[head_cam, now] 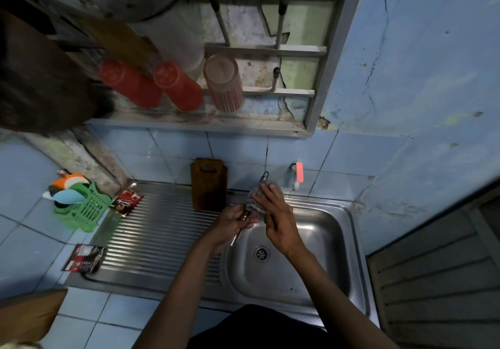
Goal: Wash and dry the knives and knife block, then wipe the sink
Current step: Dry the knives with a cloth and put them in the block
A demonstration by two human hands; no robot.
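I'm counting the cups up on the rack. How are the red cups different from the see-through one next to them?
The two red cups are solid red, so you cannot see through them; the see-through cup is clear with thin red stripes down its side. The red cups sit side by side on the left; the see-through cup sits to their right. All three hang upside down on the rack above the sink.

We see a brown wooden knife block [208, 184] upright at the far edge of the ribbed drainboard, against the tiles. Just right of it, a knife [244, 222] w/ its blade wrapped in a checked cloth [257, 197] above the steel sink [349, 229]'s far-left rim.
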